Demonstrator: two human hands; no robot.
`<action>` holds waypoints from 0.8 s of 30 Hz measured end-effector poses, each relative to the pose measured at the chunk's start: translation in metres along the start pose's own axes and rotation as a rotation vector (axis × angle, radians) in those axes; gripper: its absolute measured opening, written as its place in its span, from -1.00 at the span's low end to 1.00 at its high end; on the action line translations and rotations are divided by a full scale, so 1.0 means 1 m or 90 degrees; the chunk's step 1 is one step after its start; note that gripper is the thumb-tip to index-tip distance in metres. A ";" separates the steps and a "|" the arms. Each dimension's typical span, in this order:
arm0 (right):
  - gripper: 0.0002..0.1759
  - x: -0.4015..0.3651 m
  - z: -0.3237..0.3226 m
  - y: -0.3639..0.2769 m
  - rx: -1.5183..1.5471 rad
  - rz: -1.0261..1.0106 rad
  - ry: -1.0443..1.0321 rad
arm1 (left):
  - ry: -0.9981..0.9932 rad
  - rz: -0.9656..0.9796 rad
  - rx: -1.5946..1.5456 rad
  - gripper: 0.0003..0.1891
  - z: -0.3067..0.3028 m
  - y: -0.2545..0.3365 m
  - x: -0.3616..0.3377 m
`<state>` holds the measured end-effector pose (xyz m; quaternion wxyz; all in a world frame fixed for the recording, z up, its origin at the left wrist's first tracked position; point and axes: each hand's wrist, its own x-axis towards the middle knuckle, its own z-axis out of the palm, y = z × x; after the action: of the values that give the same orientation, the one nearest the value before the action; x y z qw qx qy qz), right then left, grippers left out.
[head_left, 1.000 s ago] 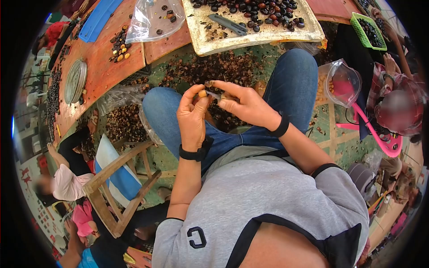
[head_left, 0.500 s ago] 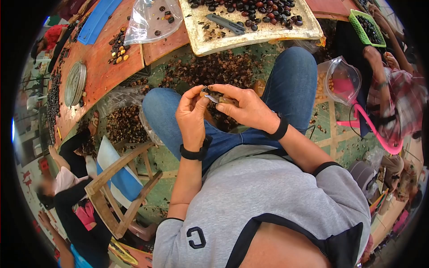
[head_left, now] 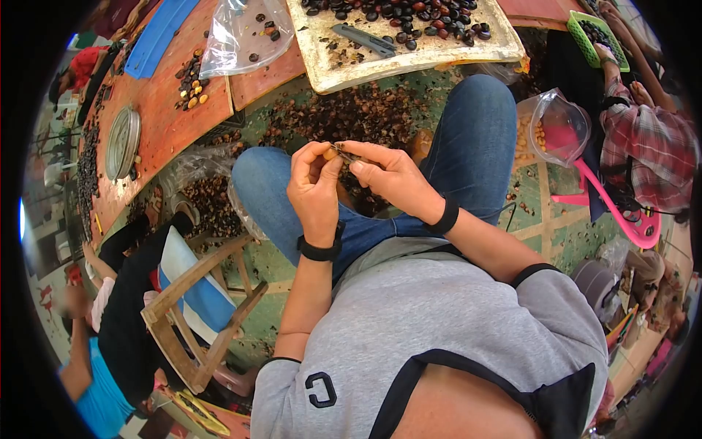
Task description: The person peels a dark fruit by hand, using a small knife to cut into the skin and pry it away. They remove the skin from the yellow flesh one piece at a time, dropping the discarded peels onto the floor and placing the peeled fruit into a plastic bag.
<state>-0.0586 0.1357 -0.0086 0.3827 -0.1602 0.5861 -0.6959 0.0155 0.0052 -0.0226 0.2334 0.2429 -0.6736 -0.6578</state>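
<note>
In front of my lap, both hands work close together, fingertips almost touching. My left hand pinches a small pale yellow-brown nut between thumb and fingers. My right hand is closed on a thin small knife, mostly hidden by the fingers, its tip at the nut. Beyond the hands, a white tray on the table carries many dark, glossy nuts and a grey box cutter.
Dark shells litter the floor below. A clear plastic bag and a round metal lid lie on the red table. A wooden chair stands left. A pink-handled clear scoop and green basket are right, near co-workers.
My right hand has turned and the shiny blade shows less. The pale nut is now visible at my left fingertips. At right, a co-worker's hand has moved to the green basket.
</note>
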 end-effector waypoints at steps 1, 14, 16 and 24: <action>-0.57 -0.001 0.002 -0.004 0.073 0.042 0.011 | 0.016 0.020 0.035 -0.82 0.001 0.000 0.000; -0.56 -0.001 0.013 0.007 0.002 -0.046 0.061 | 0.022 0.055 -0.121 -0.81 0.010 -0.009 0.000; -0.56 -0.003 0.012 0.002 0.009 0.021 0.048 | 0.017 -0.063 -0.262 -0.84 0.011 -0.006 0.002; -0.56 -0.006 0.023 0.007 0.060 0.009 0.139 | 0.022 -0.141 -0.386 -0.75 0.015 0.004 -0.003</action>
<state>-0.0370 0.1237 -0.0080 0.3282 -0.0612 0.5925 -0.7332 0.0088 0.0187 -0.0189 0.2336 0.2456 -0.4119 -0.8458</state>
